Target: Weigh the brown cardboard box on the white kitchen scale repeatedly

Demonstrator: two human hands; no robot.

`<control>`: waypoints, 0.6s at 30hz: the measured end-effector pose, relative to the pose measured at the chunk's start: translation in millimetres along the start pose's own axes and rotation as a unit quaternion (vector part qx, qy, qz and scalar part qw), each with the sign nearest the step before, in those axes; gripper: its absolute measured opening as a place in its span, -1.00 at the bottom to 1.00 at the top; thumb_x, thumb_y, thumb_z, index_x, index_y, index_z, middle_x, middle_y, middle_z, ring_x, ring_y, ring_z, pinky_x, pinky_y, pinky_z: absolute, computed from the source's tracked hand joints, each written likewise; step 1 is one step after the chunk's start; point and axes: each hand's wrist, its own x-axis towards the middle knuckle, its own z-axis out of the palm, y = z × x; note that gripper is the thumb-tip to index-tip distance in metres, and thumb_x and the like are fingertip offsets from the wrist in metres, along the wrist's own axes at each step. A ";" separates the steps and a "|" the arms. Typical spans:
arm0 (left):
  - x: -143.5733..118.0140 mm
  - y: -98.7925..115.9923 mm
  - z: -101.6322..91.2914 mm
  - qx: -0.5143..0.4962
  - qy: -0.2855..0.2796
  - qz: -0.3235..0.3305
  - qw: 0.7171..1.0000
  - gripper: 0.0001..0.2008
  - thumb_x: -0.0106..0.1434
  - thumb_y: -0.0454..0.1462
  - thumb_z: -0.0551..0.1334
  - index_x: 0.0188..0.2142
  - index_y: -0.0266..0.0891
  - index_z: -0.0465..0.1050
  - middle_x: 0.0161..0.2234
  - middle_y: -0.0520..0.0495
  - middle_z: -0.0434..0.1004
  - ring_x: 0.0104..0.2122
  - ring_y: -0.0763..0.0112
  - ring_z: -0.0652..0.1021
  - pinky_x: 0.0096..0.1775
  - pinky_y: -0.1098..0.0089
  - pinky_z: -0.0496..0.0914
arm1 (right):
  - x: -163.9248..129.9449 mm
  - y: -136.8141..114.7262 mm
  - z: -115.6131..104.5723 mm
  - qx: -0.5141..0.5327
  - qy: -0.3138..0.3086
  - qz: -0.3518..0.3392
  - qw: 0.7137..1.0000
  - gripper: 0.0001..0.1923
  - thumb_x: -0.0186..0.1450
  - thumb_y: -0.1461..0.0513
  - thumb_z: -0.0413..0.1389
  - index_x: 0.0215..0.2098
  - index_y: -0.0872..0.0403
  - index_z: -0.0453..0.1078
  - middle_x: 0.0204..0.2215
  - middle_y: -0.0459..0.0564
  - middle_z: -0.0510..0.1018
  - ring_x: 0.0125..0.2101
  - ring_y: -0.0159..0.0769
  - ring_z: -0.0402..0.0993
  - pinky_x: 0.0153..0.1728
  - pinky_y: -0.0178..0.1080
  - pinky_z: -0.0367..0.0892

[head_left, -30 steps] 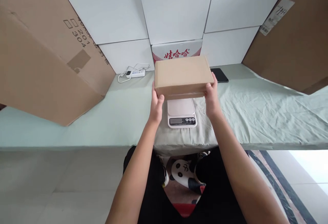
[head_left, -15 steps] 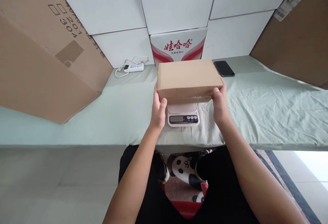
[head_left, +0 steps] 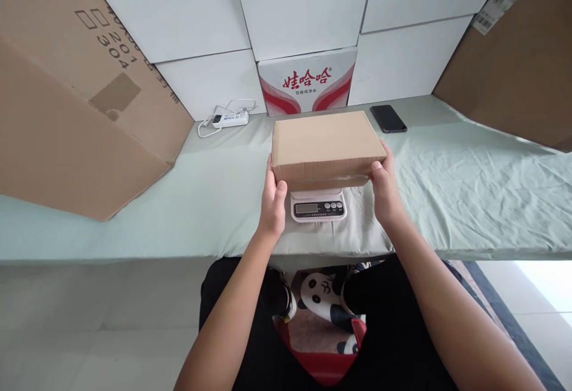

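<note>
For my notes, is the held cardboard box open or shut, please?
Shut, as far as visible: the cardboard box shows flat faces, no raised flap.

- I am looking into what is seeming to be a room in a home; exactly which room, I am not able to tell.
- A brownish mat with black-and-white panda prints is showing at floor level, giving me the homeliest sign.
- Pale, glossy floor tiles are spreading out on both sides.
- A pale green, wrinkled fabric cover is draping the long table like household cloth.
- A flat black phone is lying on it, near the back.
- Smooth white panels and a large brown cardboard piece at either side are screening this table, suggesting a makeshift workspace.
</note>
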 end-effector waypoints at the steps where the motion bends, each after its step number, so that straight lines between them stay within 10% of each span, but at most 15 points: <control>1: -0.2 -0.3 -0.3 -0.002 0.000 -0.002 1.000 -0.24 0.55 0.21 0.09 0.61 0.06 0.09 0.67 -0.07 0.07 0.67 0.07 0.02 0.61 0.03 0.09 | -1.3 -1.8 0.4 0.001 0.000 0.005 1.000 -0.17 0.41 -0.34 0.07 0.52 -0.27 0.16 0.59 -0.03 0.24 0.63 0.16 0.05 0.64 0.38 -0.02; 18: -2.6 0.1 -0.9 -0.009 0.026 0.004 1.000 -0.27 0.56 0.19 0.10 0.58 0.02 0.19 0.62 -0.11 0.21 0.66 0.04 0.09 0.59 0.03 0.14 | -3.6 4.7 1.0 0.009 -0.009 0.010 1.000 -0.26 0.48 -0.27 0.04 0.54 -0.33 0.14 0.59 -0.10 0.25 0.62 0.13 0.09 0.61 0.41 0.05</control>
